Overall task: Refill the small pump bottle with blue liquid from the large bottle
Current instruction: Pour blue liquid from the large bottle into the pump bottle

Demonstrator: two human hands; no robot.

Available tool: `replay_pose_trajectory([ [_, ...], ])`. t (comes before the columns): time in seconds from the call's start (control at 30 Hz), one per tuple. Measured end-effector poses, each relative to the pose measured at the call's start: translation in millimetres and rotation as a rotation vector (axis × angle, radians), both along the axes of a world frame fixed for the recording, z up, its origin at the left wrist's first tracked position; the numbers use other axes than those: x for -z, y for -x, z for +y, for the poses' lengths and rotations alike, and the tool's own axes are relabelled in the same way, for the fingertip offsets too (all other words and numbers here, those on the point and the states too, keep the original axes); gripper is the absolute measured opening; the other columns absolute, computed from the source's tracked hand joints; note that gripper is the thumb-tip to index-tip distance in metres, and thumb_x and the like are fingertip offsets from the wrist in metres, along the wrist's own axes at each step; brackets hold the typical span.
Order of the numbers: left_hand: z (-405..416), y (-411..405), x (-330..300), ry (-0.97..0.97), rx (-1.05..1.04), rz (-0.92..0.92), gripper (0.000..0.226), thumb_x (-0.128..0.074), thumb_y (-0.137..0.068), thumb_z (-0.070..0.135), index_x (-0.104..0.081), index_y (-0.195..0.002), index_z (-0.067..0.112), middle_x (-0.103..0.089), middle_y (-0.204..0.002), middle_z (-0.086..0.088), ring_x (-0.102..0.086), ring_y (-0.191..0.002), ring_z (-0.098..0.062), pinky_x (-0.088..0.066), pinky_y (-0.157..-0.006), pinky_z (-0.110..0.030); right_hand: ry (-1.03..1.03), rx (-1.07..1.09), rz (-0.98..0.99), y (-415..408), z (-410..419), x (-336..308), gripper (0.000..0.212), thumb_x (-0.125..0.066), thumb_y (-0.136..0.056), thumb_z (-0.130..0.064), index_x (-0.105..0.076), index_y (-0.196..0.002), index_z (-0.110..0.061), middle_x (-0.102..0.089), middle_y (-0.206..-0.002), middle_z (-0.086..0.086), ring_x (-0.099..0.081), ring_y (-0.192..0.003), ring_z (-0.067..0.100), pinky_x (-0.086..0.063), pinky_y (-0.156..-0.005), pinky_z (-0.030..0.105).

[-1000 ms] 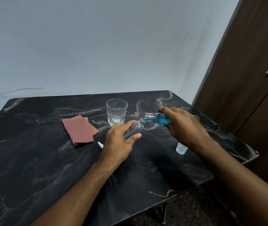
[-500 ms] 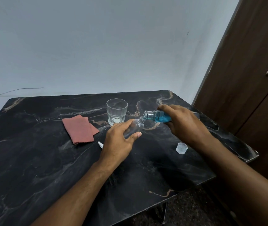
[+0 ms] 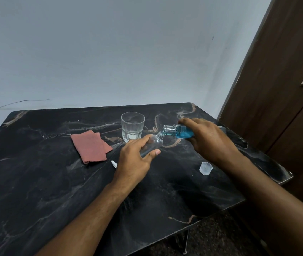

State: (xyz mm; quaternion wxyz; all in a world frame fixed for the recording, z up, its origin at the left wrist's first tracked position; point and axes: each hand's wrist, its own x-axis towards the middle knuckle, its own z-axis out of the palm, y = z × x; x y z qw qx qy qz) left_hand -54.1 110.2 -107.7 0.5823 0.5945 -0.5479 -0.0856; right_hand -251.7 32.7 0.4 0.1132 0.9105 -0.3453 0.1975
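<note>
My left hand (image 3: 135, 159) grips the small clear bottle (image 3: 153, 144), tilted with its open neck up and to the right. My right hand (image 3: 208, 139) holds the large bottle (image 3: 179, 133) tipped almost flat, blue liquid pooled near its neck. Its threaded mouth touches the small bottle's opening. Most of the large bottle's body is hidden by my hand. A white pump part (image 3: 114, 164) pokes out from under my left hand on the table.
On the black marble table (image 3: 36, 182) stand a clear glass (image 3: 132, 126), a folded reddish cloth (image 3: 90, 146) and a translucent cap (image 3: 205, 168). The table's right edge runs close to a dark wooden door (image 3: 285, 89).
My right hand has lifted the large bottle slightly and tipped it further, and its mouth now meets the small bottle's neck. The left hand has hardly moved.
</note>
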Motion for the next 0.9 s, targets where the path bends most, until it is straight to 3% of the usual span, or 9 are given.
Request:
replay_pose_trajectory([
  [0.17, 0.1, 0.6, -0.9, 0.007, -0.005, -0.009, 0.054, -0.083, -0.08, 0.03, -0.066, -0.131, 0.028, -0.06, -0.098, 0.035, -0.062, -0.103, 0.001, -0.045, -0.087, -0.01, -0.005, 0.0, -0.011, 0.5, -0.8, -0.2, 0.058, -0.075, -0.088, -0.012, -0.05, -0.14, -0.021, -0.066, -0.126, 0.007, -0.063, -0.11, 0.026, -0.055, -0.091, 0.046],
  [0.33, 0.7, 1.4, -1.8, 0.016, -0.009, -0.008, 0.051, -0.083, -0.08, 0.028, -0.067, -0.128, 0.03, -0.06, -0.097, 0.038, -0.06, -0.104, 0.005, -0.041, -0.085, -0.001, 0.001, -0.004, -0.02, 0.7, -0.5, -0.2, 0.056, -0.075, -0.088, -0.013, -0.052, -0.139, -0.021, -0.067, -0.123, 0.007, -0.064, -0.107, 0.028, -0.055, -0.088, 0.044],
  [0.9, 2.1, 1.7, -2.6, 0.029, -0.008, 0.0, 0.053, -0.084, -0.079, 0.027, -0.067, -0.129, 0.029, -0.06, -0.096, 0.037, -0.059, -0.103, 0.008, -0.041, -0.085, 0.0, 0.006, -0.003, 0.002, -0.9, 1.4, -3.2, 0.057, -0.074, -0.089, -0.014, -0.05, -0.141, -0.021, -0.066, -0.126, 0.007, -0.062, -0.109, 0.027, -0.054, -0.09, 0.043],
])
